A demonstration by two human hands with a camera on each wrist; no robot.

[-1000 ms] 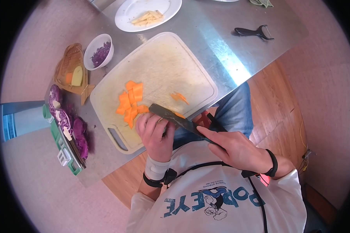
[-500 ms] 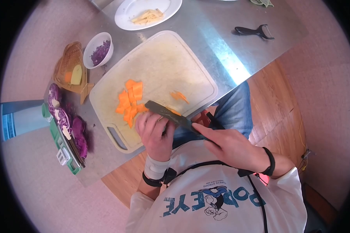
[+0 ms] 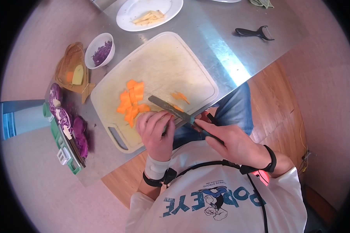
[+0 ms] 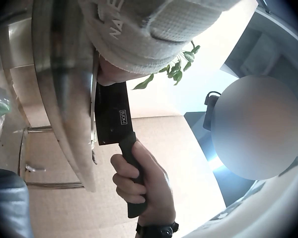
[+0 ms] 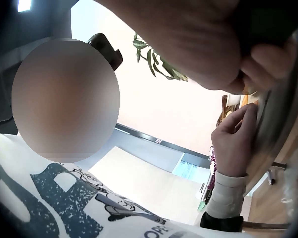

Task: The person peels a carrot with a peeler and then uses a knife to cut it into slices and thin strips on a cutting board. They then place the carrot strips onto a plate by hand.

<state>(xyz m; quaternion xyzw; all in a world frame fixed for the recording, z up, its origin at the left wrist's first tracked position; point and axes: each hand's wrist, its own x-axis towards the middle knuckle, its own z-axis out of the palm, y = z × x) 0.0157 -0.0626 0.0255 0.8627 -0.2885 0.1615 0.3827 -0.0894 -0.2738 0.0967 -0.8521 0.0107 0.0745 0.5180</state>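
Note:
My right hand [image 3: 237, 143] grips the black handle of a cleaver [image 4: 114, 114]. Its dark blade slants over the near edge of the white cutting board [image 3: 163, 54], right beside my left fingertips. My left hand [image 3: 157, 130] has its fingers curled down at that edge, holding a carrot piece that is mostly hidden beneath hand and blade. In the right wrist view, a bit of orange carrot [image 5: 245, 100] shows by the left fingertips. Flat carrot slices [image 3: 132, 97] lie in a pile left of the blade, and a few thin carrot strips [image 3: 179, 97] lie beyond it.
A bowl of shredded purple cabbage [image 3: 102, 53], a wicker basket [image 3: 68, 58] and cut purple cabbage [image 3: 79, 134] beside a green-framed slicer [image 3: 60, 143] stand left. Behind the board is a plate [image 3: 126, 19] with pale strips; a black peeler [image 3: 249, 32] lies far right.
The cleaver blade has shifted slightly away from my body and now looks narrower, tilted more edge-on. My left hand stays in about the same place, and the carrot pile looks unchanged.

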